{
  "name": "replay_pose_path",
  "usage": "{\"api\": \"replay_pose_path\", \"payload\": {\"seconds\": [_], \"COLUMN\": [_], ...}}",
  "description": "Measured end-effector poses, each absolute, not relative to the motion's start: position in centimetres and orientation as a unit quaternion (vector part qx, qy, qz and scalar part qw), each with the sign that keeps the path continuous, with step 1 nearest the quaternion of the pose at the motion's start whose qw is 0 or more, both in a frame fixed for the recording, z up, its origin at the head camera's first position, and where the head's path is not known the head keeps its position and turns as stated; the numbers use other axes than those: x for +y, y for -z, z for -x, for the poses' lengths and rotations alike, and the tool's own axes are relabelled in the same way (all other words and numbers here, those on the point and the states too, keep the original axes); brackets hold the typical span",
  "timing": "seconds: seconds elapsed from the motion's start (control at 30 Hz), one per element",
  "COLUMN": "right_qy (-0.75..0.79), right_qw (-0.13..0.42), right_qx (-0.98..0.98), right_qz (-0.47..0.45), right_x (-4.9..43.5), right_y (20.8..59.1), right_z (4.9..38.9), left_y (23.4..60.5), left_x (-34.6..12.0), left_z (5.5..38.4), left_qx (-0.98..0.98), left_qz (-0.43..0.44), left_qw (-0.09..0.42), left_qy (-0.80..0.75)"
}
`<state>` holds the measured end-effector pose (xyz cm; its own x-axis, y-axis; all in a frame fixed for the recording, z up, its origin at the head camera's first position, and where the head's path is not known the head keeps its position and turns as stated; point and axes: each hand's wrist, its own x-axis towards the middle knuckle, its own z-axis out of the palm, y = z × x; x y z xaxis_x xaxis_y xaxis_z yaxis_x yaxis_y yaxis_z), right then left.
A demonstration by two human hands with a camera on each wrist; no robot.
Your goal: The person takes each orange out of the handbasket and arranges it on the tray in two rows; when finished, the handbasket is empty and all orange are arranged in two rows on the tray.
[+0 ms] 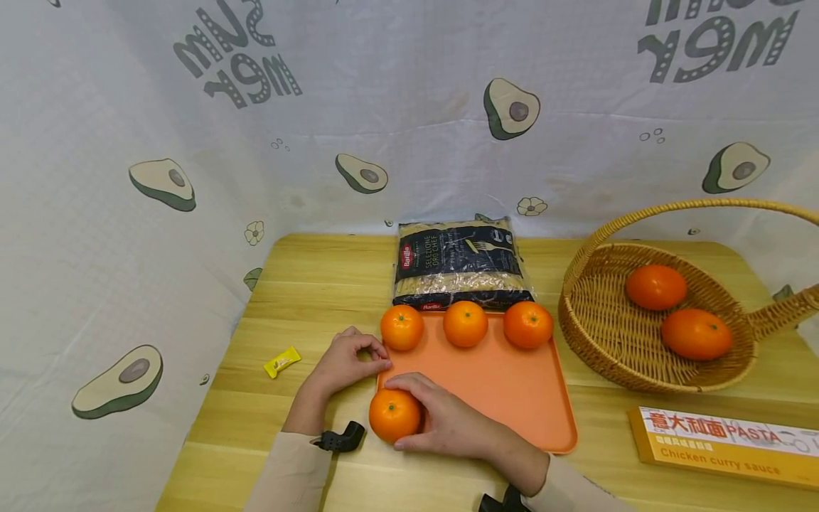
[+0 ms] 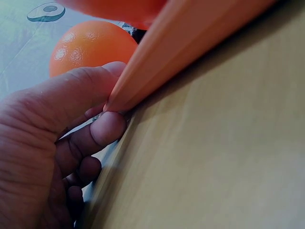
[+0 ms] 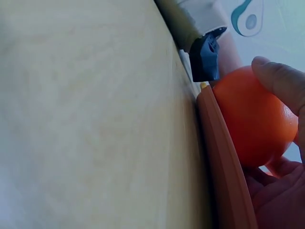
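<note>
My right hand (image 1: 448, 421) grips an orange (image 1: 394, 415) at the near left corner of an orange tray (image 1: 499, 398), its thumb and fingers around the fruit's right side. The right wrist view shows this orange (image 3: 252, 114) close above the tray's rim (image 3: 224, 157). At the tray's left side, my left hand (image 1: 348, 361) pinches the edge. In the left wrist view the thumb (image 2: 86, 93) lies above the rim and the index finger below it. Three more oranges stand in a row along the tray's far edge: left (image 1: 402, 328), middle (image 1: 465, 324) and right (image 1: 527, 325).
Behind the tray lies a Barilla pasta bag (image 1: 457, 259). To the right stands a wicker basket (image 1: 591, 341) with a raised handle and two orange-red fruits (image 1: 696, 334) inside. A pasta box (image 1: 723, 444) lies at the front right, a yellow wrapped packet (image 1: 282, 362) at the left.
</note>
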<state>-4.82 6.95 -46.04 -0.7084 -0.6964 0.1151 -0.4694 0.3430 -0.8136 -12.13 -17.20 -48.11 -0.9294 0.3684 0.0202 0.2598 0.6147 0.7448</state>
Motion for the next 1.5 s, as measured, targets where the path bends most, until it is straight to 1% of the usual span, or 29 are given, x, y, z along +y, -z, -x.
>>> {"api": "replay_pose_path", "payload": {"seconds": [0.33,0.67,1.0,1.17,1.37,1.5], "right_qy": [0.435,0.433,0.44,0.461,0.469,0.454], "right_qw": [0.133,0.094,0.119,0.121,0.084,0.042], "right_qx": [0.816,0.817,0.835,0.834,0.841,0.858], "right_qz": [0.357,0.369,0.308,0.279,0.254,0.237], "right_x": [7.0,7.7,9.3,10.7,12.8,14.6], "right_y": [45.8,45.6,43.6,42.6,41.4,40.9], "right_z": [4.8,5.1,5.4,5.7,5.9,6.0], "left_y": [48.1,48.0,48.1,48.1,48.2,48.3], "left_x": [-17.2,-17.2,-17.2,-17.2,-17.2,-17.2], "left_z": [12.1,12.2,12.2,12.2,12.2,12.1], "left_qx": [0.898,0.895,0.894,0.895,0.894,0.893], "left_qz": [-0.169,-0.171,-0.169,-0.17,-0.168,-0.167], "left_qw": [0.069,0.07,0.074,0.074,0.08,0.077], "left_qy": [-0.401,-0.405,-0.408,-0.407,-0.407,-0.41]}}
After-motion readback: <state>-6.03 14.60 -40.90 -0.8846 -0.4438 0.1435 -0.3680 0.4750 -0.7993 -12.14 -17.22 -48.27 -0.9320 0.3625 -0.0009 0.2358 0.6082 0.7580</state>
